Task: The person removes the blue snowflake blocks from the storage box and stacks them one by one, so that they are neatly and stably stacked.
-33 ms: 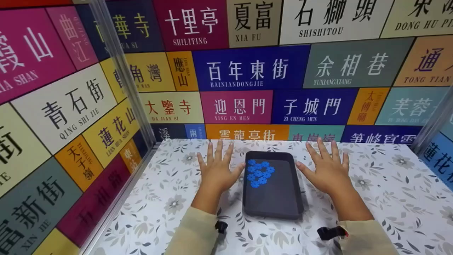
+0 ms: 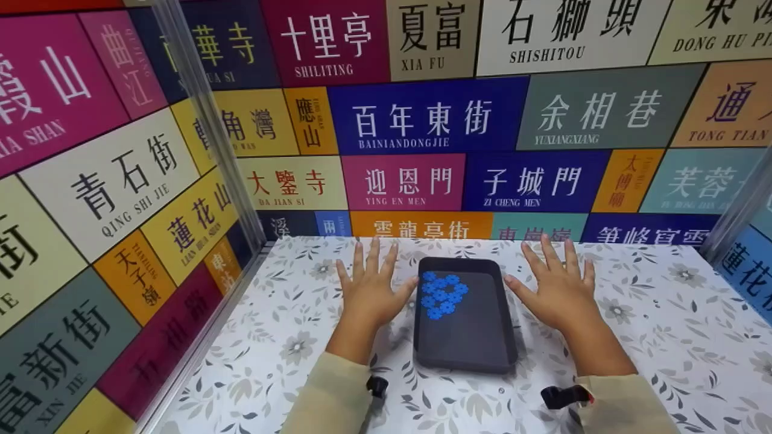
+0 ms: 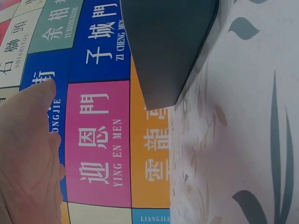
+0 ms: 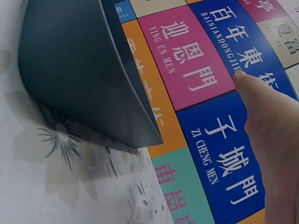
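Note:
A dark grey rectangular tray (image 2: 464,346) sits on the table between the two hands. Inside it, toward the far left, lies a cluster of several small blue flower-shaped pieces (image 2: 446,294). My left hand (image 2: 371,292) is to the left of the tray with fingers spread, its thumb tip close to the tray's rim. On the other side, my right hand (image 2: 558,292) is spread the same way, its thumb pointing at the right rim. Both hands hold nothing. Each wrist view shows the tray's outer wall (image 3: 168,51) near the hand; the blue pieces are hidden there.
A white cloth with grey leaves and flowers covers the table (image 2: 271,349). Behind it rises a wall of coloured sign panels (image 2: 422,117). Clear upright edges (image 2: 226,157) stand at the left and right. Black bands (image 2: 564,396) sit by both sleeves.

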Demonstrator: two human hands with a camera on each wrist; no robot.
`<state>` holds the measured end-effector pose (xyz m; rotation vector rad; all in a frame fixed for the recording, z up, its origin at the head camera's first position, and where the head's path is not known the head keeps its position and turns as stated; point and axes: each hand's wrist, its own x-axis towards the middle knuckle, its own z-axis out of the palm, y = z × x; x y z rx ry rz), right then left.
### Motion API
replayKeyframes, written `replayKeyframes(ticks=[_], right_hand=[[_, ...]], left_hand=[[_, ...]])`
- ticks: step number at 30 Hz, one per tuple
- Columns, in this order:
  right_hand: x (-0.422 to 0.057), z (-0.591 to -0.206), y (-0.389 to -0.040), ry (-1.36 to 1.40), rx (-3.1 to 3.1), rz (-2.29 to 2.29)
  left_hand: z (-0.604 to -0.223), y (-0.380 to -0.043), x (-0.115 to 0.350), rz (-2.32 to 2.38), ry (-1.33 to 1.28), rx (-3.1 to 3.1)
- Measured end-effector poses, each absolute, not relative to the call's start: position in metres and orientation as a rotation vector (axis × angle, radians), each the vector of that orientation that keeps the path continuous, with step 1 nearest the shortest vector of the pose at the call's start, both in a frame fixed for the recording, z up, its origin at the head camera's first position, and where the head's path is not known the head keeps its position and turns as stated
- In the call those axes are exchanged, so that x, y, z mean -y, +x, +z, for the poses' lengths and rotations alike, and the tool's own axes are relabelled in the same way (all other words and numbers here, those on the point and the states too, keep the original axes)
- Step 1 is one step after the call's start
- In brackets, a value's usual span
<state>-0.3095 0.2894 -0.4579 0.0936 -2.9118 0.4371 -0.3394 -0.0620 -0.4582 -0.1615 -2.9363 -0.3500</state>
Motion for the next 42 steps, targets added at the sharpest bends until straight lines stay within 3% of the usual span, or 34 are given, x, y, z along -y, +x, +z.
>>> replayKeyframes(ticks=[23, 35, 42], right_hand=[[-0.266, -0.457, -0.311, 0.25, 2.915, 0.67], [-0.247, -0.459, -0.31, 0.331, 2.858, 0.865], [-0.236, -0.461, -0.328, 0.358, 2.833, 1.192]], left_hand=[[-0.474, -0.344, 0.064, -1.013, -0.441, 2.892], [-0.483, -0.346, 0.061, -1.313, -0.351, 2.825], [-0.49, -0.347, 0.061, -1.605, -0.333, 2.774]])
